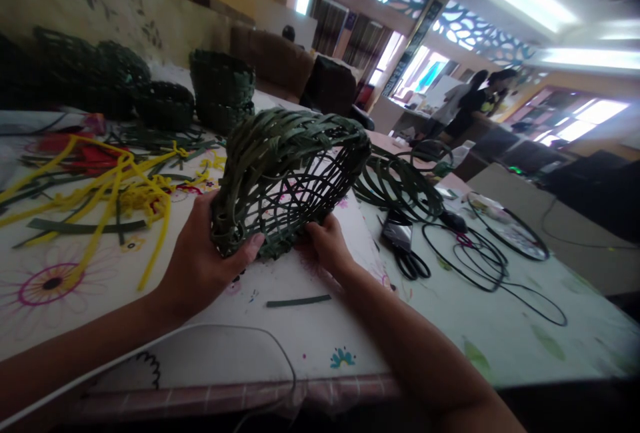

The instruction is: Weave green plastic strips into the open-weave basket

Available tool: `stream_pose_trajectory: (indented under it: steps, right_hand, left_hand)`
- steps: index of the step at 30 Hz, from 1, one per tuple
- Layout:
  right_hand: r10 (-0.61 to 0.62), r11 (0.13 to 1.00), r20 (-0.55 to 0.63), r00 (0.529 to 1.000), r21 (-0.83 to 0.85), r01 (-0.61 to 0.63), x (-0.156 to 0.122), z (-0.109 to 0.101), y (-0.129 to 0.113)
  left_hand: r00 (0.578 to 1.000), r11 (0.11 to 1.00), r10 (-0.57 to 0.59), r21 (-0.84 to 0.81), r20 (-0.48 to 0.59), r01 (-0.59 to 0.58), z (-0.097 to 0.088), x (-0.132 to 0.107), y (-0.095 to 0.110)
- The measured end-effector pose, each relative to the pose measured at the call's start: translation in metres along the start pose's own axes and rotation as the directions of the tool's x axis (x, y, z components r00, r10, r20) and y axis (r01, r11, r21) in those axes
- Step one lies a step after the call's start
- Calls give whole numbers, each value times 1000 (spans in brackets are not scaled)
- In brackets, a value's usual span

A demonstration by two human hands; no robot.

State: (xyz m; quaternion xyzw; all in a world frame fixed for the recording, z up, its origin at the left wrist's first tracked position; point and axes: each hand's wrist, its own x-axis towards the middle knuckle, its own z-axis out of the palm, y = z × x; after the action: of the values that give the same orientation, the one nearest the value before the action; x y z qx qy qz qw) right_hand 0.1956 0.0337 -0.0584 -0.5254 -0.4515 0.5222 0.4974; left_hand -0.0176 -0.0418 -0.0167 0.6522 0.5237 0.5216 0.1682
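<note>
A dark green woven basket [290,133] is held tilted above the table, its open mouth turned toward me and its lattice bottom showing light through the gaps. My left hand [200,260] grips the rim at the lower left, thumb along the inside and fingers hidden behind the weave. At the lower right edge my right hand [327,243] is closed on the basket's rim, thumb against it; its other fingers are mostly hidden. Below the basket, a short green strip [299,301] lies on the flowered tablecloth [210,360].
Yellow strands [107,186] and green scraps cover the left side. Finished-looking green baskets [223,86] stand behind. To the right lie coiled green strips [405,183], black-handled scissors [411,263], a phone [397,230] and a black cable [480,253]. Two people [465,103] stand farther back.
</note>
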Motion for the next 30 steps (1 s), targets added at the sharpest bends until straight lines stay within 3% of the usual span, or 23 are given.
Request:
stream_pose_trajectory:
  steps: [5, 10, 14, 17, 20, 24, 30]
  right_hand:
    - [-58, 998, -38, 998, -11, 58, 1, 0, 4]
    - [-50, 998, 24, 998, 48, 49, 2, -3, 5]
    - [46, 992, 176, 983, 111, -66, 1, -10, -2]
    - [106, 972, 349, 931, 159, -170, 3, -19, -10]
    - [82, 978, 428, 900, 140, -156, 6, -25, -14]
    - [37, 991, 385, 922, 102, -82, 10, -26, -10]
    - [74, 989, 322, 944, 101, -112, 10, -23, -7]
  left_hand:
    - [1000, 1000, -5, -11, 10, 5, 1, -4, 0]
    - [998, 997, -64, -50, 17, 65, 1, -3, -3]
    - [991, 990, -129, -56, -20, 128, 0, 4, -6]
    - [989, 990, -135, -59, -57, 131, -3, 11, -7]
    - [985, 986, -157, -69, -69, 152, -6, 17, -8]
    - [982, 981, -184, -74, -50, 180, -8, 21, -10]
    - [979, 976, -200, -97, -44, 195, -6, 21, -12]
